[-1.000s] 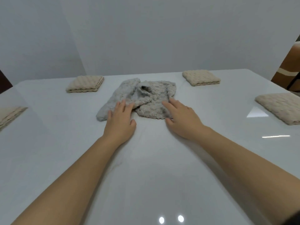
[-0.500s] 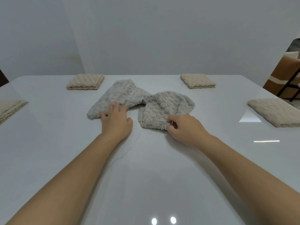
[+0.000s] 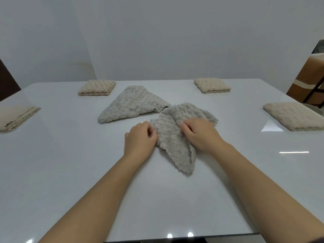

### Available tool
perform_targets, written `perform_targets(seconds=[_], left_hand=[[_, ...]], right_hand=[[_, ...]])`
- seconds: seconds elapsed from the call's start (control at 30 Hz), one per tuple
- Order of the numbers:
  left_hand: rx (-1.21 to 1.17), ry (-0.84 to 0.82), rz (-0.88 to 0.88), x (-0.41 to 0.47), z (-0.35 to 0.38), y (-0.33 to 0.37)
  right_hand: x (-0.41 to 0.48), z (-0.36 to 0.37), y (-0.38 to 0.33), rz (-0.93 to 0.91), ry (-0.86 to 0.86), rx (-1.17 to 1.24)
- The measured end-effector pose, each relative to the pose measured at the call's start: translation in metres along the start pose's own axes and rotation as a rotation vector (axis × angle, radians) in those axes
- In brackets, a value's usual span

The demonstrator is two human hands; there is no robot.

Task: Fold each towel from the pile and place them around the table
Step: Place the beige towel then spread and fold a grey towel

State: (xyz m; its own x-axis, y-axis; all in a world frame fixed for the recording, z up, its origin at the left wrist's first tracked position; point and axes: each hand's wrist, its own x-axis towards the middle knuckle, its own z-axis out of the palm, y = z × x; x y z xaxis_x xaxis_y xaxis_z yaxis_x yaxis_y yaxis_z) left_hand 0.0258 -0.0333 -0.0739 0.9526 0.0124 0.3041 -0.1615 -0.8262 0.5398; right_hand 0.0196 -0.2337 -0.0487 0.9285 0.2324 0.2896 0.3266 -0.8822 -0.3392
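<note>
The left hand (image 3: 139,139) pinches the left edge of the near grey towel (image 3: 175,153), and the right hand (image 3: 199,135) grips its upper part with curled fingers. The towel lies crumpled in the middle of the white table (image 3: 70,163). A second grey towel (image 3: 133,104) lies just behind it.

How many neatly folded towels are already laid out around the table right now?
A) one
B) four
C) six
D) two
B: four folded beige towels lie on the table: the far-left towel, the far-right towel, the left-edge towel and the right-edge towel; the left hand and right hand grip the near grey towel, not yet folded.
</note>
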Motion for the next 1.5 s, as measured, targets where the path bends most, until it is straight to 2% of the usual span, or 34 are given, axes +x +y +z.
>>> perform_targets(seconds=[0.13, 0.27, 0.33, 0.4, 0.47, 0.5, 0.63, 0.77, 0.83, 0.9, 0.97, 1.03, 1.13, 1.2, 1.27, 1.37, 1.43, 1.5], left_hand=[[-0.300, -0.024, -0.046, 0.002, -0.008, -0.004], [-0.577, -0.021, -0.223, 0.014, -0.015, -0.013], [-0.687, -0.028, -0.284, 0.016, -0.017, -0.016], [-0.751, -0.002, -0.329, 0.017, -0.019, -0.018], [-0.778, 0.036, -0.340, 0.016, -0.018, -0.020], [-0.797, 0.049, -0.342, 0.016, -0.018, -0.020], [-0.826, 0.124, -0.363, 0.017, -0.019, -0.024], [-0.738, 0.267, -0.420, 0.019, -0.026, -0.032], [-0.591, 0.271, -0.400, 0.017, -0.029, -0.033], [-0.384, 0.293, -0.244, 0.013, -0.031, -0.029], [-0.235, 0.289, -0.023, 0.008, -0.033, -0.022], [-0.141, 0.121, 0.123, 0.004, -0.029, -0.017], [0.137, -0.298, 0.202, -0.004, -0.017, -0.014], [0.252, -0.413, 0.210, -0.005, -0.015, -0.015], [0.190, -0.305, 0.235, -0.006, -0.019, -0.013], [0.098, -0.050, 0.234, -0.007, -0.025, -0.005], [0.095, -0.046, 0.207, -0.008, -0.024, -0.004], [0.154, -0.115, 0.215, -0.007, -0.023, -0.005]], right_hand=[[-0.003, -0.001, -0.008, -0.012, -0.057, -0.018], [-0.016, -0.011, -0.025, 0.014, -0.303, 0.486], [-0.017, -0.016, -0.024, 0.057, -0.233, 0.608], [-0.013, -0.018, -0.011, 0.075, 0.010, 0.517], [-0.007, -0.017, 0.006, 0.104, 0.192, 0.249], [-0.005, -0.017, 0.013, 0.123, 0.198, 0.160], [-0.006, -0.019, 0.021, 0.223, 0.033, 0.085], [-0.014, -0.028, 0.007, 0.229, -0.134, 0.241], [-0.013, -0.028, 0.006, 0.198, -0.089, 0.201], [-0.009, -0.023, 0.010, 0.180, 0.064, 0.127], [-0.006, -0.015, 0.014, 0.139, 0.088, 0.120], [-0.005, -0.002, 0.015, 0.096, -0.091, 0.067], [-0.007, 0.009, 0.014, 0.112, -0.426, -0.136], [-0.008, 0.004, 0.013, 0.142, -0.486, -0.174], [-0.009, -0.006, 0.011, 0.168, -0.405, -0.167], [-0.011, -0.013, 0.007, 0.172, -0.125, -0.167], [-0.010, -0.013, 0.005, 0.180, -0.067, -0.174], [-0.009, -0.010, 0.006, 0.182, -0.040, -0.152]])
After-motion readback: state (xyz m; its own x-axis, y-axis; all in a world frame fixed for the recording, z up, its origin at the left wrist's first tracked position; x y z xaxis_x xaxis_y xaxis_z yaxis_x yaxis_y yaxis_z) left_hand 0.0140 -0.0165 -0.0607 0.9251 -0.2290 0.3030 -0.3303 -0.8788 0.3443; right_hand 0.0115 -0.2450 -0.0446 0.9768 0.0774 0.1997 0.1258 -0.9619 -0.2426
